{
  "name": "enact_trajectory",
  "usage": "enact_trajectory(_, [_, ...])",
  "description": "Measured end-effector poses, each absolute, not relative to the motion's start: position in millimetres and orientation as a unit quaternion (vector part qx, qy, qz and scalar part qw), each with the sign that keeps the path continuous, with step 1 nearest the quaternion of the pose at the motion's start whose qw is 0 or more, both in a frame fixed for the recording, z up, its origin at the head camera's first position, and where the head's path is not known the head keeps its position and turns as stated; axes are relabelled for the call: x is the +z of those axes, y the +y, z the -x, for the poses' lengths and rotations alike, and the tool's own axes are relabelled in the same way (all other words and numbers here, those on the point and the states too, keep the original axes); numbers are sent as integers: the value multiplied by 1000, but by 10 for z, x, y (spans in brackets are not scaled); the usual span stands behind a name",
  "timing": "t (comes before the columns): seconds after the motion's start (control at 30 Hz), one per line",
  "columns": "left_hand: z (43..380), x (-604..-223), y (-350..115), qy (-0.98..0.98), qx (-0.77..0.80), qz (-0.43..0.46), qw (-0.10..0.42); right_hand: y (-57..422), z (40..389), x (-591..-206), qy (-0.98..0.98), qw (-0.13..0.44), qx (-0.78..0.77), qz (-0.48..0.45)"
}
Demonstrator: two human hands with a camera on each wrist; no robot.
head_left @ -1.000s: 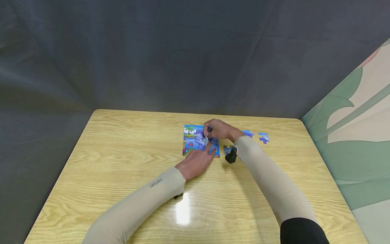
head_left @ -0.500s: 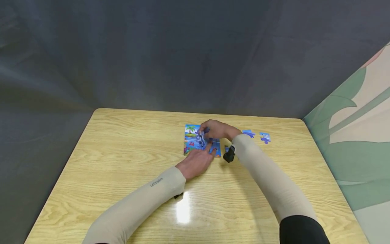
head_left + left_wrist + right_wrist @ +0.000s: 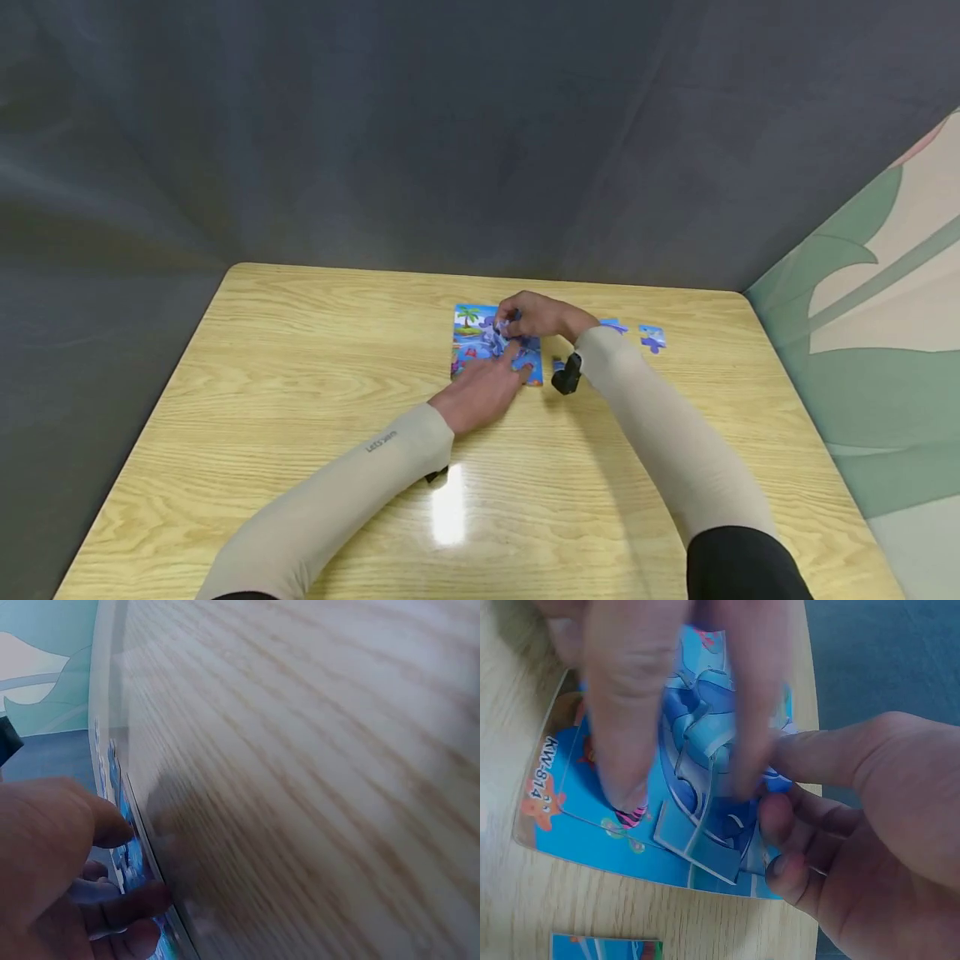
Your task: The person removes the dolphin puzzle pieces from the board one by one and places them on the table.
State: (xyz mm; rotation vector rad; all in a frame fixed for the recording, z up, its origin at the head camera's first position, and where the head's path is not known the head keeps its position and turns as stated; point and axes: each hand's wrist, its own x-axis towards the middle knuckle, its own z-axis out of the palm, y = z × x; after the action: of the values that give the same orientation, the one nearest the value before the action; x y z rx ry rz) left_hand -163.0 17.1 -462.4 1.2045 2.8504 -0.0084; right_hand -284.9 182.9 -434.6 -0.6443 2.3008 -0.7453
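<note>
The right hand [image 3: 528,317] has a blue puzzle piece [image 3: 778,781] pinched between thumb and fingers, right over the puzzle board [image 3: 585,851], which spreads beneath the grip and out to its left! Nearer the person, the left hand [image 3: 483,392] reaches across the board's near edge, fingers extended onto the picture. Another piece [image 3: 697,844] sits skewed there, close to the grip. Just beyond, a narrow strip of wood, then the far table edge [image 3: 375,272]. Right of the grip, loose pieces [image 3: 652,338] crowd that side; left of it, the tabletop [image 3: 300,375] runs wide and roomy.
</note>
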Motion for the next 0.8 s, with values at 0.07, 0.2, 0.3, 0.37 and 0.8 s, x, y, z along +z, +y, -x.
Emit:
enact_trajectory(0.07, [1639,-4617,164,922,11,-387,21,1821,2850,-4342,876,307,-277,249])
enact_trajectory(0.2, [1652,-4616,175,920,18,-391,25,1839,2875,-4353,877,304,-276,249])
enact_trajectory(0.3, [1648,-4628,189,919,12,-393,37,1868,2905,-4389,869,314,-294,244])
enact_trajectory(0.37, [1641,-4637,201,918,7,-395,44,1893,2931,-4417,862,322,-308,243])
enact_trajectory(0.8, [1575,-4618,221,917,-10,-397,35,1742,2814,-4390,870,316,-303,228])
